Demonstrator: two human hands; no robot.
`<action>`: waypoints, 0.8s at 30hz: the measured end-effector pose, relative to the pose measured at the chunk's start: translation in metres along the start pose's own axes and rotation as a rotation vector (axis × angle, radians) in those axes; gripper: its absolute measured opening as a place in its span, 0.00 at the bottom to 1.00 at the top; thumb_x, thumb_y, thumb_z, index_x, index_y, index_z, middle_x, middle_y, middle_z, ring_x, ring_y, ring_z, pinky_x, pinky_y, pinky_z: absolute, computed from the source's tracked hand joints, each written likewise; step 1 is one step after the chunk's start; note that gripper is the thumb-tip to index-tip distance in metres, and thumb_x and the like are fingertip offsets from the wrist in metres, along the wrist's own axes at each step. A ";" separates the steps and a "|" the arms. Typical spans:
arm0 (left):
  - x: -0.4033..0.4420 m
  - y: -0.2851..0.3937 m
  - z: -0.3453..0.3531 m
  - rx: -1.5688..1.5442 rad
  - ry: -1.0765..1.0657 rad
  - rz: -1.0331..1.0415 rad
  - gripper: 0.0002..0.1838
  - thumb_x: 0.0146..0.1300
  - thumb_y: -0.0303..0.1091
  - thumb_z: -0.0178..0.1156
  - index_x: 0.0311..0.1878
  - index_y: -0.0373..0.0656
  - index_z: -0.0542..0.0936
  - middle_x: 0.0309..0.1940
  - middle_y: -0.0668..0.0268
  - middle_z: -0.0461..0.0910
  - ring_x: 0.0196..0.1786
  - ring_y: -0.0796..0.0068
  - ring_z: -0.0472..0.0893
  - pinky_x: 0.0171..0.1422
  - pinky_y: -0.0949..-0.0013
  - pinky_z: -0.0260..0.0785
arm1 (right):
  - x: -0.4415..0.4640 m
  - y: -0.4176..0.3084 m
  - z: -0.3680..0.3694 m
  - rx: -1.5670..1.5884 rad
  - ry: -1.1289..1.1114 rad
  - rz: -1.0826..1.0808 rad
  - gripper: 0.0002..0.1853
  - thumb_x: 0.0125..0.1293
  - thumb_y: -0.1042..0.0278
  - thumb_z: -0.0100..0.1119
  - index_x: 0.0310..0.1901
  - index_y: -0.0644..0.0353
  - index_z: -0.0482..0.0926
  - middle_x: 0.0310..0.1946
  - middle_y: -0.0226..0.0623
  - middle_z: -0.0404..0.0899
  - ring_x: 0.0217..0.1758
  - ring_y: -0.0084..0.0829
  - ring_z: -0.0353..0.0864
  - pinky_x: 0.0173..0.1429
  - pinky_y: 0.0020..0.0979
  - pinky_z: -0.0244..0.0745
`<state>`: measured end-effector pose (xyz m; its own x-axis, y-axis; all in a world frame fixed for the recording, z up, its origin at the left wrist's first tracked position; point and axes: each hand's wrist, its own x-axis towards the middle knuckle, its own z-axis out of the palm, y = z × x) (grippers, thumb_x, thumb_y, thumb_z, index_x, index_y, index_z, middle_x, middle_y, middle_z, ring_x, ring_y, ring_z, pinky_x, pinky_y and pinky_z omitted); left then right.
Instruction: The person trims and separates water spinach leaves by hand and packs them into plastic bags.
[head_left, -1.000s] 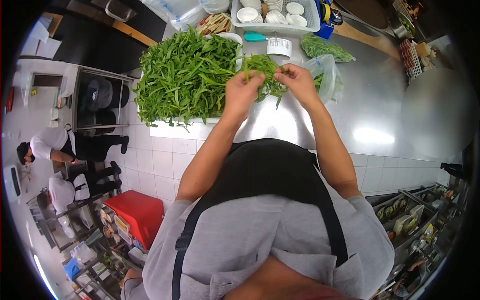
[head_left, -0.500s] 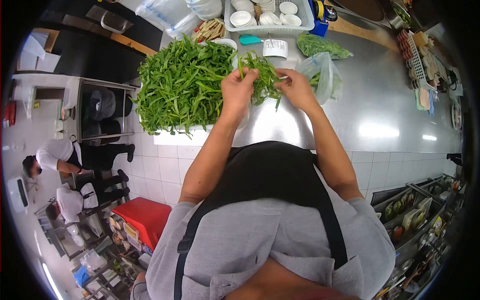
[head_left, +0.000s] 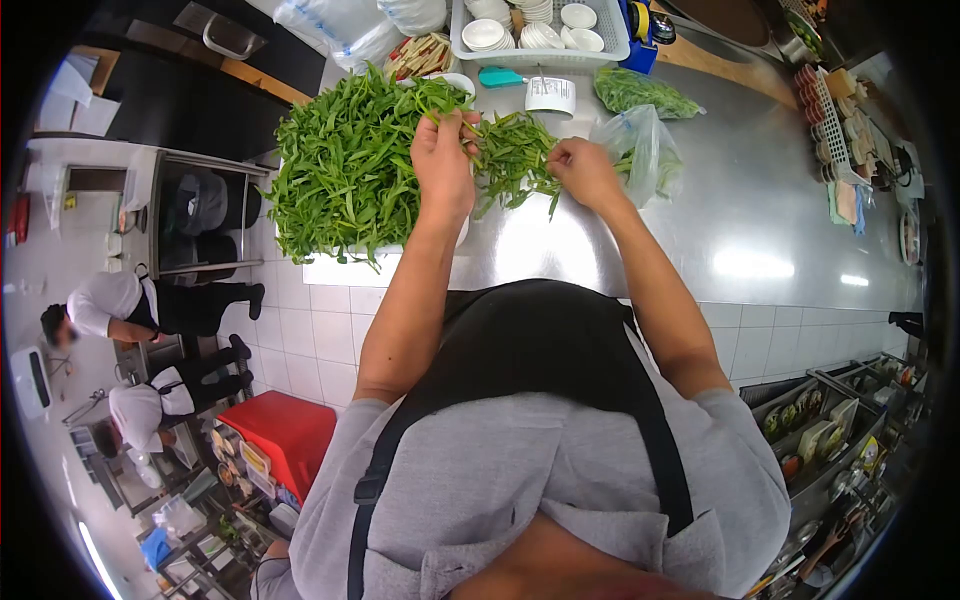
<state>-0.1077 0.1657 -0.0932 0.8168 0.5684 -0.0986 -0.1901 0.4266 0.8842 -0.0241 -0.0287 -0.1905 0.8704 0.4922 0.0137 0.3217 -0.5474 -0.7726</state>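
A white tub [head_left: 462,236] on the steel counter is heaped with long-leaved greens [head_left: 345,165] that look like water spinach. My left hand [head_left: 443,165] is over the right side of the heap, its fingers closed on a piece of the greens. To the right of the tub, my right hand [head_left: 588,176] pinches the stem end of a loose bunch of greens [head_left: 515,158] lying on the counter. Just beyond that hand stands a clear plastic bag [head_left: 652,155] with some greens in it.
Behind are a white basket [head_left: 545,58] of small white dishes, a teal-handled tool [head_left: 500,77], a labelled white container [head_left: 550,96] and a bag of greens [head_left: 645,92]. Two people [head_left: 110,305] work at the far left, near a red bin [head_left: 280,440].
My left hand has moved left, from the loose bunch to above the tub, with greens in its fingers. My right hand has shifted slightly and its fingers have drawn closer together.
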 end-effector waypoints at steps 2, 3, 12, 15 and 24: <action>-0.002 -0.005 -0.003 0.044 -0.045 -0.012 0.02 0.73 0.29 0.60 0.43 0.44 0.77 0.36 0.66 0.83 0.31 0.86 0.71 0.37 0.76 0.63 | 0.003 -0.007 0.015 -0.062 -0.027 -0.021 0.07 0.60 0.69 0.68 0.36 0.62 0.85 0.35 0.47 0.84 0.40 0.49 0.85 0.47 0.45 0.78; -0.004 -0.006 -0.003 0.065 -0.067 -0.015 0.02 0.73 0.29 0.61 0.43 0.44 0.77 0.35 0.67 0.83 0.31 0.86 0.71 0.36 0.77 0.63 | 0.004 -0.003 0.024 -0.044 0.012 -0.033 0.07 0.60 0.68 0.68 0.36 0.62 0.85 0.35 0.48 0.84 0.41 0.50 0.84 0.47 0.45 0.78; -0.014 0.005 -0.009 0.214 -0.005 -0.062 0.04 0.70 0.29 0.66 0.38 0.44 0.80 0.33 0.70 0.83 0.22 0.90 0.61 0.28 0.79 0.53 | 0.003 0.008 0.050 -0.044 0.100 -0.047 0.09 0.60 0.65 0.70 0.36 0.61 0.86 0.36 0.46 0.82 0.40 0.46 0.83 0.46 0.42 0.78; -0.017 0.006 -0.010 0.170 -0.015 -0.066 0.04 0.69 0.28 0.66 0.38 0.44 0.80 0.34 0.68 0.84 0.23 0.89 0.61 0.28 0.79 0.53 | -0.001 0.003 0.027 0.147 0.134 -0.001 0.09 0.60 0.65 0.71 0.38 0.61 0.87 0.36 0.43 0.83 0.37 0.38 0.84 0.45 0.36 0.78; -0.019 -0.014 -0.003 0.187 -0.112 -0.168 0.06 0.67 0.22 0.62 0.38 0.44 0.75 0.35 0.66 0.83 0.25 0.87 0.65 0.31 0.79 0.58 | -0.002 -0.012 -0.013 0.855 -0.060 0.235 0.08 0.72 0.69 0.64 0.46 0.65 0.84 0.39 0.29 0.85 0.38 0.19 0.80 0.44 0.24 0.74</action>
<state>-0.1218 0.1512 -0.1054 0.8854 0.4152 -0.2091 0.0484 0.3651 0.9297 -0.0247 -0.0326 -0.1731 0.8501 0.4786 -0.2198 -0.2722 0.0419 -0.9613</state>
